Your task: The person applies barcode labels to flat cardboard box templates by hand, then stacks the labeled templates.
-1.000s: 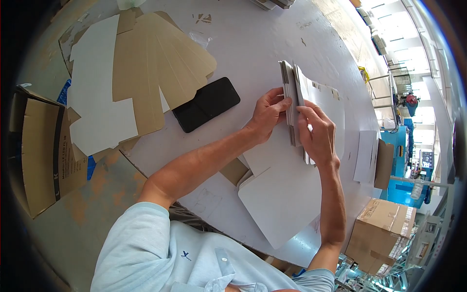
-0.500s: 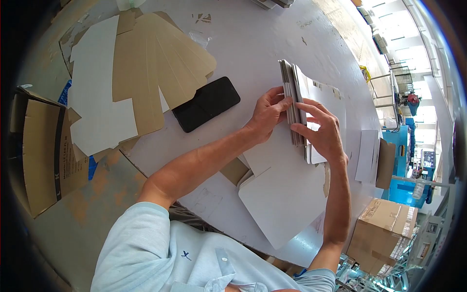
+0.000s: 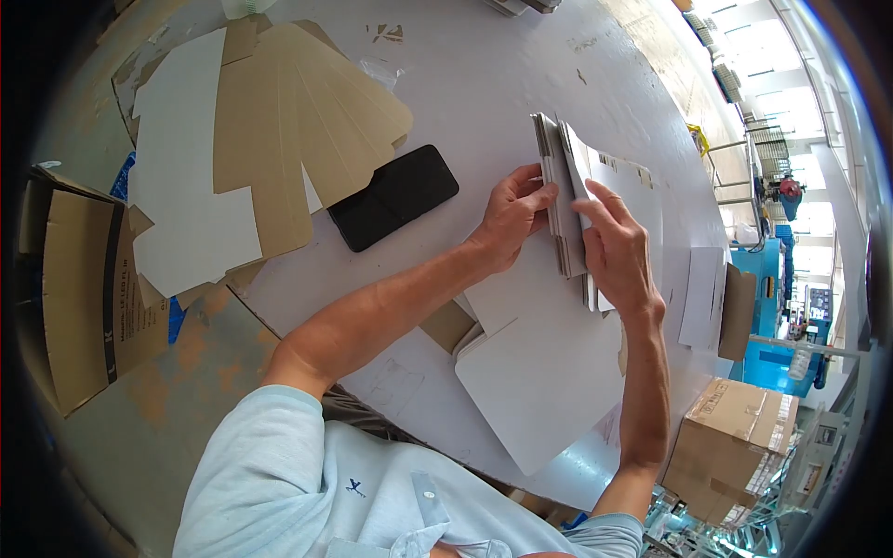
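Note:
A stack of folded card pieces [image 3: 555, 177] stands on edge near the middle right of the table. Its left side is gripped by my left hand [image 3: 511, 216], with the thumb and fingers closed around the edges. My right hand [image 3: 616, 244] is at the stack's right side, fingers bent and slightly blurred, touching or very near the outermost piece. Under and in front of the stack lies a large white card sheet [image 3: 539, 400]. More white card [image 3: 637, 200] with small printed marks lies right of the stack, partly behind my right hand.
Flat brown and white cardboard sheets [image 3: 265, 130] lie at the left, partly over a black phone-like object [image 3: 400, 197]. An open carton [image 3: 79, 288] stands beside the table at the left. Taped cartons [image 3: 730, 446] and white sheets [image 3: 702, 298] are at the right.
The fingers of my right hand have drawn closer together and shifted along the stack's right side. My left hand keeps its hold, and the stack has barely moved.

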{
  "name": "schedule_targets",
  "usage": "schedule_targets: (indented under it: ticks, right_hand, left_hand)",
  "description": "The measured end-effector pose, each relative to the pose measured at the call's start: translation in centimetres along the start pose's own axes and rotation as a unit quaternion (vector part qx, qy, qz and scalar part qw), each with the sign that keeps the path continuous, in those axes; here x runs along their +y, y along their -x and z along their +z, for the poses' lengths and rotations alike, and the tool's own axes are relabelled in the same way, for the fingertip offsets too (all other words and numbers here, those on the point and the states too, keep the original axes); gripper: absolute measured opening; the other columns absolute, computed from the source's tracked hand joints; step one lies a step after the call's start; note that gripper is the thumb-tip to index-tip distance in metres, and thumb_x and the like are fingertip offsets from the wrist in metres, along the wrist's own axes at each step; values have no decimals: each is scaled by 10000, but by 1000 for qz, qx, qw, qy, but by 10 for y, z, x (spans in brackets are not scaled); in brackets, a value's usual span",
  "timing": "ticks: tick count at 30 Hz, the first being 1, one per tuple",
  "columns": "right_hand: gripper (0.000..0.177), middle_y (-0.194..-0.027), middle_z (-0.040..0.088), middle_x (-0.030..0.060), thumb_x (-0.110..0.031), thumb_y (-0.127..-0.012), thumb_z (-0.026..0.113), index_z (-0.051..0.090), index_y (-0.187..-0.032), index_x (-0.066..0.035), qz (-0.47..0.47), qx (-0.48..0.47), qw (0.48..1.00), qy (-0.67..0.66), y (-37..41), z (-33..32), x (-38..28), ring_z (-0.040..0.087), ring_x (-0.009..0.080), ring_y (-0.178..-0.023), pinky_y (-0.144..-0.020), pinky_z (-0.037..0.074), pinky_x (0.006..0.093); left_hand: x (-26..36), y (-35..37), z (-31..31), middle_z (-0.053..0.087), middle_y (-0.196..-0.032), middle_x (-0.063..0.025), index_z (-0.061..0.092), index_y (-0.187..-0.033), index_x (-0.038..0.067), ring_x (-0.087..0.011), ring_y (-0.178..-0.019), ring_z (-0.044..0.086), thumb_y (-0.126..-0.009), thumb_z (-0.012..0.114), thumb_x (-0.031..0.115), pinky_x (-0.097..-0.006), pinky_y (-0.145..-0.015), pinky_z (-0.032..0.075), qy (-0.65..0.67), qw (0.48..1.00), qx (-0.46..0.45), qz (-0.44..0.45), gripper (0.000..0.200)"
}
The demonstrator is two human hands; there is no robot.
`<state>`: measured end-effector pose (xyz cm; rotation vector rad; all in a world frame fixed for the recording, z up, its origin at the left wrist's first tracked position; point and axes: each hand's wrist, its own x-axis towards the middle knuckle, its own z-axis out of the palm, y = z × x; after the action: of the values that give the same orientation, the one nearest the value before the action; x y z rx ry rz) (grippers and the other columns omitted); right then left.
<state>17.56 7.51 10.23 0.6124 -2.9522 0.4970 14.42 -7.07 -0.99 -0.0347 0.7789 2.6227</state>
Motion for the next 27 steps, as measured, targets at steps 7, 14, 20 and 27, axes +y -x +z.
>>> schedule_targets:
  ticks: [7, 14, 20, 27]
  right_hand:
    - [266, -1342, 647, 205, -124, -941, 661, 714, -1180, -23, -6, 33, 996, 86, 6, 14, -2, 631, 382, -1219, -970, 570, 464]
    - [360, -1355, 645, 192, -192, -905, 739, 711, -1235, -51, 59, 28, 997, 42, 6, 14, 0, 622, 357, -1241, -980, 563, 451]
    - [390, -1386, 621, 195, -66, -858, 697, 690, -1247, -42, 48, 13, 998, 35, 6, 16, 11, 678, 348, -1153, -952, 589, 450]
    - [360, -1374, 620, 232, 58, -878, 567, 687, -1210, -13, 48, 43, 997, 51, 3, 9, 6, 752, 359, -961, -842, 636, 409]
  left_hand:
    - [0, 0, -1, 602, -1298, -109, 465, -1429, 20, -172, -1196, 611, -1066, 501, 136, -369, -1081, 530, -1, 1000, -7, 3, 384]
    - [-6, -3, -4, 601, -1306, -118, 465, -1424, 12, -174, -1193, 617, -1053, 463, 80, -363, -1074, 541, -35, 999, -5, 7, 377]
    - [-8, -5, -4, 611, -1293, -131, 471, -1403, 1, -181, -1170, 634, -1050, 477, 80, -363, -1062, 554, -20, 1000, -3, 16, 362]
    - [-3, -5, -3, 612, -1279, -142, 456, -1398, -7, -191, -1166, 639, -1050, 508, 101, -369, -1058, 556, 1, 1000, -3, -1, 367]
